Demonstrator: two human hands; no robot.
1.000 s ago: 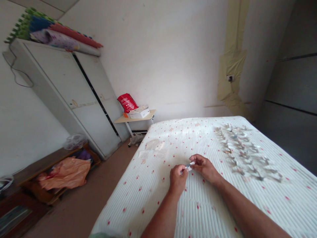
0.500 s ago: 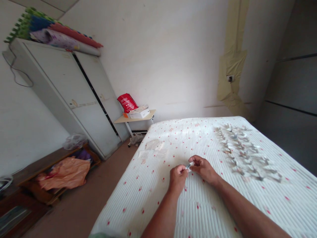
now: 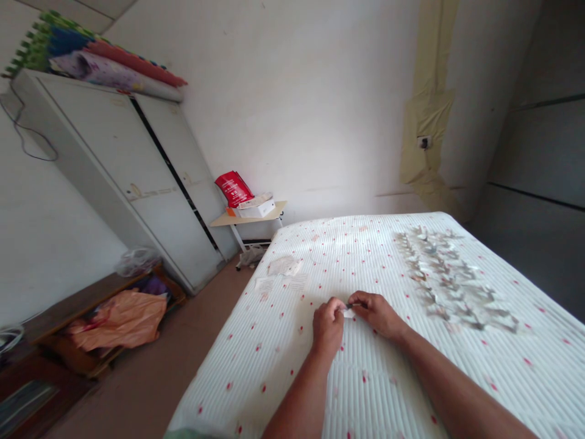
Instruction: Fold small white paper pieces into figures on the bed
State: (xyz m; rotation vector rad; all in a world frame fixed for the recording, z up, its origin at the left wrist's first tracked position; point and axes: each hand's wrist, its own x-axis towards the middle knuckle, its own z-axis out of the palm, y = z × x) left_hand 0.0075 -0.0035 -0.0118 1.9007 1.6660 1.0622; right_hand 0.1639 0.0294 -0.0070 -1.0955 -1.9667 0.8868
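Note:
Between my hands is a small folded piece of paper point(image 3: 348, 313), white with a dark printed part. My left hand point(image 3: 328, 323) pinches its left end, and my right hand point(image 3: 373, 313) pinches the right end. The fingers hide much of it. Both hands are low over the white, red-dotted bedspread point(image 3: 365, 378). To the right lie rows of several small folded paper figures point(image 3: 448, 280), blurred, that look like origami birds. Left of the hands, flat printed paper sheets point(image 3: 284, 266) rest on the bed.
Beyond the bed's far left corner stands a small table point(image 3: 219, 220) with a red bag point(image 3: 233, 188) and a white box point(image 3: 258, 209). A grey cabinet point(image 3: 109, 158) leans into view at left, rolled mats point(image 3: 119, 73) on top. An orange plastic bag point(image 3: 121, 320) lies in a low wooden unit.
My left fingers have curled up around the paper, and my right fingers have shifted slightly on it. Less of the paper shows now. The view has moved a little.

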